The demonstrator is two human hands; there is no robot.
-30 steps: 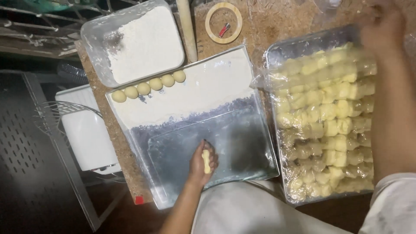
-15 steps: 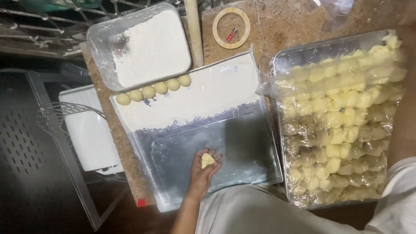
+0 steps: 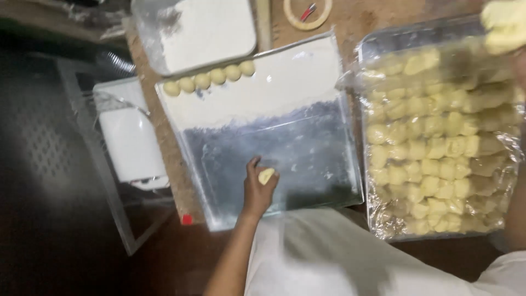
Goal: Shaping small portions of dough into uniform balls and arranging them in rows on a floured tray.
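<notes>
My left hand point(image 3: 256, 192) rests on the near part of a shiny metal tray point(image 3: 307, 159) and holds a small pale dough piece point(image 3: 266, 175) in its fingers. The far half of that tray is dusted with flour, and a row of several round dough balls point(image 3: 211, 79) lies along its far edge. My right hand point(image 3: 519, 68) is at the top right corner, mostly out of frame, lifting yellow dough point(image 3: 504, 24) above a large tray of cut dough pieces point(image 3: 438, 142) under loose plastic wrap.
A clear container of white flour point(image 3: 208, 30) stands behind the metal tray. Beside it lie a wooden rolling pin point(image 3: 264, 22) and a tape-like ring point(image 3: 307, 11). A white boxy object point(image 3: 129, 137) sits lower at the left, by a metal frame.
My left hand has turned palm up with the dough piece and stayed on the tray. My right hand has come up from the far end of the dough tray with dough in it.
</notes>
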